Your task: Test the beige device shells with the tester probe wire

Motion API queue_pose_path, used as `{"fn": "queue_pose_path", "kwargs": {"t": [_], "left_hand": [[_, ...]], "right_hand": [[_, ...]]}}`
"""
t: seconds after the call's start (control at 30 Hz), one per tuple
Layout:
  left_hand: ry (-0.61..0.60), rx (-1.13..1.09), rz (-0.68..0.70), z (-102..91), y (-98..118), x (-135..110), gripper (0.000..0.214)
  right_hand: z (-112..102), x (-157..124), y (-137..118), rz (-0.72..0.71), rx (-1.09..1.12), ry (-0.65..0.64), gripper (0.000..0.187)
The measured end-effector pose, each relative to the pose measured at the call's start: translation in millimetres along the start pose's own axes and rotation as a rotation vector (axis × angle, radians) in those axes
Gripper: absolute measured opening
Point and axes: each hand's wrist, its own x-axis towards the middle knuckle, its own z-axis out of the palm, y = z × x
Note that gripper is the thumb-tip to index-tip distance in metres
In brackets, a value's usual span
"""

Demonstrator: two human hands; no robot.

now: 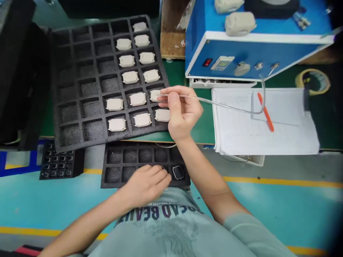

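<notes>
My right hand point(184, 110) pinches a thin clear tube point(227, 106) over the near right corner of the large black foam tray point(100, 141). Several cream watch-shaped cases point(115, 125) lie in that tray's right-hand compartments, one partly behind my fingertips. My left hand point(147, 184) is closed, palm down, over the smaller black foam tray point(115, 166) close to my body. Its fingertips are hidden, and so is whatever they grip. To the right of that hand, a dark-faced square watch piece point(178, 172) sits in a compartment.
A blue machine point(227, 57) with a switch and display stands at the back right; the tube runs from its front. Papers point(241, 135) with an orange pen point(266, 113) lie before it, a tape roll point(323, 82) beside. A small black rack point(57, 160) is at left.
</notes>
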Motion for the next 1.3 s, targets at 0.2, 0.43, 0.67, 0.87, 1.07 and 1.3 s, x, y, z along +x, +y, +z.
{"fn": "queue_pose_path", "kwargs": {"t": [0.2,0.43,0.67,0.87,1.07,1.3], "left_hand": [[-0.882,0.988,0.785,22.1,-67,-20,0.025],[-0.645,0.692,0.917,-15.5,-26,-6,0.028],[0.038,-0.11,0.266,-35.0,38,88,0.035],[0.089,-0.468,0.16,-5.0,32,126,0.047],[0.164,-0.486,0.197,-4.2,27,120,0.045],[0.177,-0.415,0.228,0.6,27,118,0.038]], "right_hand": [[0,0,4,-0.051,-0.017,0.006,0.028],[3,0,7,-0.045,0.042,0.039,0.021],[8,-4,2,-0.081,0.04,0.06,0.014],[8,-4,5,-0.132,-0.004,-0.016,0.012],[4,-4,6,-0.18,-0.057,-0.08,0.018],[5,-2,3,-0.227,-0.005,-0.155,0.022]]}}
